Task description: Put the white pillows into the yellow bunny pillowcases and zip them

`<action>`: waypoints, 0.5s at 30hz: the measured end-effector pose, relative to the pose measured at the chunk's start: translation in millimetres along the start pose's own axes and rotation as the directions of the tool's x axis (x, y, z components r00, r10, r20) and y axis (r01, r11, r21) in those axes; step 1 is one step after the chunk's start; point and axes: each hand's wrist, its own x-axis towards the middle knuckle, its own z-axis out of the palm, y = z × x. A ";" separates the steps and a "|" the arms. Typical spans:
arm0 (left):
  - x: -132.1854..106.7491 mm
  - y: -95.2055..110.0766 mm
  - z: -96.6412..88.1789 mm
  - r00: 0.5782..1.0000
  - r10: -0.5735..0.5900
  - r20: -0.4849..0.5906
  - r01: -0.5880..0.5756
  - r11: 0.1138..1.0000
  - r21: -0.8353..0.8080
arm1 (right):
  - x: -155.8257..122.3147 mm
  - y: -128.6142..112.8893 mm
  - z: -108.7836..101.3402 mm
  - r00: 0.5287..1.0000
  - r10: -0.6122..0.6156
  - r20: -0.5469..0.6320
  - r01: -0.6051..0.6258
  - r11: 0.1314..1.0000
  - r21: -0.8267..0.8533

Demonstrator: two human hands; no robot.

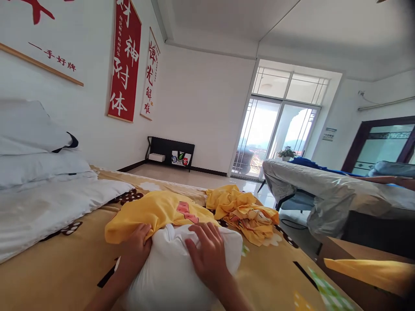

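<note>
A white pillow (175, 276) lies in front of me on the bed, its far end inside a yellow pillowcase (139, 214) with a pink pattern. My left hand (141, 237) is closed on the pillowcase's near edge at the pillow's left side. My right hand (207, 252) lies open on top of the white pillow, its thumb apart and its fingertips close to the pillowcase opening. A crumpled yellow cloth (243, 211) sits just beyond, to the right.
White pillows (48, 198) are stacked at the left on the brown patterned bed sheet (269, 276). At the right stand a cardboard box (343, 263) with yellow cloth on it and a plastic-covered piece of furniture (324, 185). A black rack (168, 151) stands by the far wall.
</note>
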 end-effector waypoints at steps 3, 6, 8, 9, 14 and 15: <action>6.7 5.7 4.6 1.000 0.027 -0.010 -0.028 0.999 -0.035 | -28.6 -25.8 12.0 0.927 -0.313 -0.208 0.268 0.938 -0.218; 12.6 6.9 6.3 0.998 0.023 -0.062 -0.028 0.995 -0.091 | -48.6 -49.6 50.4 0.887 -0.358 -0.290 0.276 0.917 -0.289; 14.5 1.4 5.8 0.997 -0.014 -0.072 0.005 0.992 -0.124 | -51.5 -56.3 71.5 0.938 -0.286 -0.196 0.224 0.931 -0.288; 15.1 -3.1 4.7 0.997 -0.039 -0.071 0.029 0.990 -0.136 | -48.7 -56.2 77.0 0.962 -0.255 -0.095 0.221 0.936 -0.273; 25.3 -29.4 -7.4 0.994 -0.080 -0.074 0.064 0.978 -0.200 | -2.8 -40.2 66.0 0.870 -0.205 0.448 0.219 0.976 0.022; 29.8 -32.7 -9.9 0.992 -0.074 -0.098 0.053 0.977 -0.208 | 8.1 -38.1 63.4 0.833 -0.201 0.516 0.192 0.979 0.072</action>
